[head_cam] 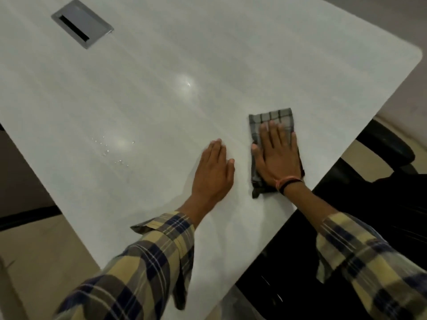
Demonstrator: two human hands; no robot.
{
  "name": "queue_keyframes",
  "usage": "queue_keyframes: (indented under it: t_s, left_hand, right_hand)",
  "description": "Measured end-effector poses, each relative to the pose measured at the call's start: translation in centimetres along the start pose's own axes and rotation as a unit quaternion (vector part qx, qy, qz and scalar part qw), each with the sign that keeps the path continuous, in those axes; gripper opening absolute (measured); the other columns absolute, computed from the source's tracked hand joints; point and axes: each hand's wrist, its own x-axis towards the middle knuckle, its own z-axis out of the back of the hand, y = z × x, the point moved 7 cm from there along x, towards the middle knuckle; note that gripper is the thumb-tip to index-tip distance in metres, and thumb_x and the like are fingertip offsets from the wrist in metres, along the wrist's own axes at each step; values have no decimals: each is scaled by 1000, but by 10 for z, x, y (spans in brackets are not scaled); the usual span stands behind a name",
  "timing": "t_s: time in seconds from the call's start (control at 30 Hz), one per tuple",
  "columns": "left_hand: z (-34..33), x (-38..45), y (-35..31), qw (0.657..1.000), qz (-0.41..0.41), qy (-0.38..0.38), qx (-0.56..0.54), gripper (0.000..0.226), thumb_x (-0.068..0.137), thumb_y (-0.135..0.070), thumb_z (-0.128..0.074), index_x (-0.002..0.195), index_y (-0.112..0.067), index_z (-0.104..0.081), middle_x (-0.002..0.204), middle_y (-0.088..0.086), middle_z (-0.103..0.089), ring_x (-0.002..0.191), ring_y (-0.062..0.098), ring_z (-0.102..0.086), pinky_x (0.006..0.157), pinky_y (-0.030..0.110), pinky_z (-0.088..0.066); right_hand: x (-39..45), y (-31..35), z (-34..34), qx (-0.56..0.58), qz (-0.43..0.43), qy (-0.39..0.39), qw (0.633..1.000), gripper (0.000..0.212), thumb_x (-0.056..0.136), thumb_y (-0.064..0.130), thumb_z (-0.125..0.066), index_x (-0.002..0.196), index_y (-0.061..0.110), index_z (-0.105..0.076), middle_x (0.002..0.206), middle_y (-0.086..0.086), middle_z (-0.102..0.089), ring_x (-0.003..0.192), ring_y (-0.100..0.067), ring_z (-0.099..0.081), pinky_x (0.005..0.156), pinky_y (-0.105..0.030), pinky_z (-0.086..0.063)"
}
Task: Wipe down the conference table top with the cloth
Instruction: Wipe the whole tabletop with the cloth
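The white conference table top (143, 93) fills most of the head view. A folded grey checked cloth (271, 117) lies near the table's right edge. My right hand (277, 155) lies flat on top of the cloth, fingers spread, pressing it onto the surface. My left hand (213, 172) rests flat on the bare table just left of the cloth, fingers together, holding nothing. A few water droplets (111, 148) sit on the table to the left of my hands.
A grey metal cable hatch (82, 24) is set into the table at the far left. A black office chair (383, 146) stands off the right edge. The table's rounded corner (413, 56) is at the far right. Beige floor shows at the lower left.
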Motion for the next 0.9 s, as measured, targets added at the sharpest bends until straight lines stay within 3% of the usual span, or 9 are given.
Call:
queue_keyframes:
  t_s: [0.1,0.27,0.47,0.53,0.77,0.9]
  left_hand:
    - [4,26,24,998,-33,53,-8,57,110,-32,-33,157,0,-36,169,18,-24,159,30,-17,131,41,-11]
    - [18,64,48,997,-44,61,-7,56,113,-31,-36,161,-3,-28,172,12,-18,161,24,-10,129,32,-3]
    - [21,92,64,994,-76,81,-10,59,113,-37,-29,163,-7,-21,173,7,-13,161,18,-6,132,37,-6]
    - [20,94,69,993,-100,68,-3,60,112,-38,-29,164,-8,-22,173,6,-14,161,17,-6,132,36,-6]
    - [18,94,74,993,-101,56,-28,58,113,-33,-35,164,-10,-22,173,3,-14,161,10,-4,131,29,0]
    - [16,96,72,991,-105,69,-45,59,113,-34,-34,164,-9,-21,174,5,-14,161,12,-4,131,31,-2]
  right_hand:
    - [20,-8,5,-2,-12,-1,1000,67,107,55,-17,165,25,-4,173,-1,-1,160,-22,2,128,-49,5]
    - [92,-39,20,9,-132,-21,991,74,102,57,-7,165,17,-3,173,-10,1,159,-29,3,127,-56,4]
    - [-16,0,-3,8,-27,-15,999,67,107,55,-16,165,24,-8,172,0,-1,160,-20,2,128,-51,0]
    - [-24,-9,-5,4,-36,-6,999,65,107,55,-18,165,26,-8,172,2,-2,159,-18,3,129,-50,0]
    - [59,-32,12,14,-263,-53,963,68,107,53,-12,165,18,-1,173,-9,2,159,-28,5,127,-56,2]
    - [17,41,-10,12,-177,-33,984,67,108,52,-15,165,20,-1,172,-8,5,159,-26,8,128,-53,4]
